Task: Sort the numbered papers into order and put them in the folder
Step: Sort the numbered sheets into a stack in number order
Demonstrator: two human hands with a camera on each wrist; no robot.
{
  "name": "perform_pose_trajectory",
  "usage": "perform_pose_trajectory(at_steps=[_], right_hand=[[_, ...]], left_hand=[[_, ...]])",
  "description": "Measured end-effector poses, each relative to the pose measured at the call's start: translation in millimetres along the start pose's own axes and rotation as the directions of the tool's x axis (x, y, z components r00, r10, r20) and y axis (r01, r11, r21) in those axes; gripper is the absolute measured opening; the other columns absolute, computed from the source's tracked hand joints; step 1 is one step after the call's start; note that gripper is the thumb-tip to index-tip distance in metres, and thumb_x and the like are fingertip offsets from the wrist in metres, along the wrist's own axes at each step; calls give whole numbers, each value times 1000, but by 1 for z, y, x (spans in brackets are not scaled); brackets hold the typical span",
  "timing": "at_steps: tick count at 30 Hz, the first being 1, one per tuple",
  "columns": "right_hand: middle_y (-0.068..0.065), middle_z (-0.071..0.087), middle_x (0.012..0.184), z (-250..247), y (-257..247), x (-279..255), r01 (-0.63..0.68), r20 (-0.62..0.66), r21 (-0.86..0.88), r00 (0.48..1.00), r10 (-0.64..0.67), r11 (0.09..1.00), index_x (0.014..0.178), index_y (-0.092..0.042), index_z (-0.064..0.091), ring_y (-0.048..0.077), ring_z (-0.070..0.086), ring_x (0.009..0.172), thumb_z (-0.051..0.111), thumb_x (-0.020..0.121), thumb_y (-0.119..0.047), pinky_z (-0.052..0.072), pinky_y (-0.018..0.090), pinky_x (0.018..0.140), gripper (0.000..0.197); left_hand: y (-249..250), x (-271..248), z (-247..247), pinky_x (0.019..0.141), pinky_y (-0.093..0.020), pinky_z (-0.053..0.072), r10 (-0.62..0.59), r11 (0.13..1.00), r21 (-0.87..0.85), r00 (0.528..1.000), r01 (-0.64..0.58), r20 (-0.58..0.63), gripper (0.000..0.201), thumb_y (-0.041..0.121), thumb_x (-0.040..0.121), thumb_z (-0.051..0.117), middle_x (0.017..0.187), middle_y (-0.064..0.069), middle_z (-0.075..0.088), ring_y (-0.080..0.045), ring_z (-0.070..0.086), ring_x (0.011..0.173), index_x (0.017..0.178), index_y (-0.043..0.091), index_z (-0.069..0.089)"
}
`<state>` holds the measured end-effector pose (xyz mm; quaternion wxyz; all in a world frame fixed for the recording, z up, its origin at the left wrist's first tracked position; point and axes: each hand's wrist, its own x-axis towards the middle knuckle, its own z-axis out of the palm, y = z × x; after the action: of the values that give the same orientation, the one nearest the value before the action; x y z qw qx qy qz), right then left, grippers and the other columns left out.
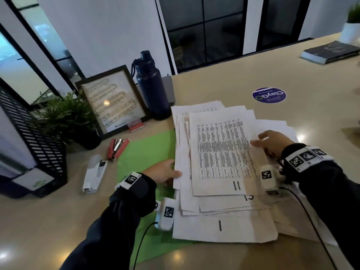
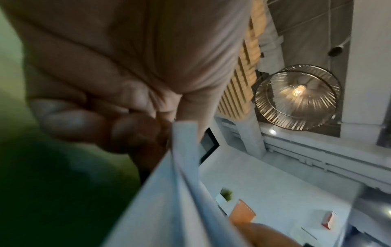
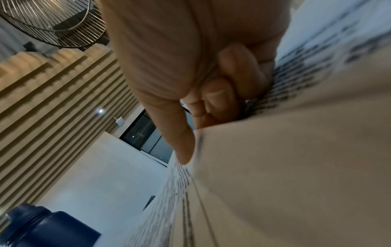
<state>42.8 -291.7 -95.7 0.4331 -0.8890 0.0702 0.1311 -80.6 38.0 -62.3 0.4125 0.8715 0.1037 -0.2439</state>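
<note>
1. the loose stack of white numbered printed papers (image 1: 218, 152) lies fanned on the beige table (image 1: 253, 78), partly over the flat green paper folder (image 1: 144, 151).
2. left hand (image 1: 163, 172) pinches the stack's left edge; right hand (image 1: 272, 142) pinches sheets at the right edge.
3. the sheets look thin, floppy and slippery, so they are best held by opposite edges.

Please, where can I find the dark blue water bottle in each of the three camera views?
Head: the dark blue water bottle stands upright, upper centre-left, beside the picture frame.
Left wrist: not in it.
Right wrist: bottom-left corner, only its top shows.
Shared landmark: the stack of papers, white sheets at lower centre and filling the right side.
</note>
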Motion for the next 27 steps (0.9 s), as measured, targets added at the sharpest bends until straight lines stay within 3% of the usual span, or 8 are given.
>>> perform_pose_trajectory(at_steps=[2,4,10,14,17,21,23,27], right_hand=[[3,48,60,0,-5,-5,14,43,-96,999,-10,995,70,-11,52,16,41,53,69,84,-20,31,24,50,24],[5,47,57,-2,-6,-9,14,65,-94,998,-8,996,61,-10,47,17,40,50,65,85,-14,31,25,50,31],[18,62,81,-3,7,-12,-7,15,123,1000,6,992,70,-9,53,29,59,74,63,85,-18,51,43,79,21],[9,55,72,-2,4,-21,13,-142,263,990,26,965,63,-16,45,22,51,63,57,89,-17,44,35,69,28],[6,57,74,1,-6,-24,1,-128,145,992,18,989,67,-15,48,22,53,68,53,91,-15,44,29,66,24],[5,57,83,0,-10,-14,-96,-4,73,995,97,993,68,-21,47,24,55,91,52,92,-22,48,38,92,25],[7,57,87,-2,-8,-8,-181,23,220,983,181,958,73,-17,54,24,55,93,56,90,-24,48,39,92,18],[15,47,77,2,-3,-6,-253,83,619,962,259,743,80,-5,53,28,49,65,53,86,-11,40,39,66,8]], left_hand=[[2,-4,4,105,-41,41,77,996,33,996,-79,45,46,17,90,60,126,1,61,-18,58,114,133,22,46],[5,-3,5,107,-40,39,150,988,34,989,-151,15,47,12,90,58,131,4,58,-15,55,119,134,24,46],[10,-3,0,95,-34,46,317,949,62,924,-311,-215,44,6,93,48,120,2,64,-17,62,107,134,24,47],[-3,0,-16,77,-28,42,202,978,141,871,-154,-448,30,10,94,49,111,-11,66,-25,62,96,124,11,52],[-17,0,-35,72,-27,41,93,969,247,931,-2,-354,24,8,92,52,100,-11,64,-24,58,86,116,9,56],[-28,-10,-51,51,-23,42,19,977,210,972,31,-234,5,6,92,54,68,-5,56,-12,55,48,95,6,57],[-32,-20,-50,43,-18,40,-10,976,214,983,50,-186,7,7,92,54,62,-4,52,-5,51,36,85,7,55],[-43,-37,-35,46,-17,42,-92,907,413,996,76,18,22,14,93,55,59,1,58,-5,52,43,70,13,53]])
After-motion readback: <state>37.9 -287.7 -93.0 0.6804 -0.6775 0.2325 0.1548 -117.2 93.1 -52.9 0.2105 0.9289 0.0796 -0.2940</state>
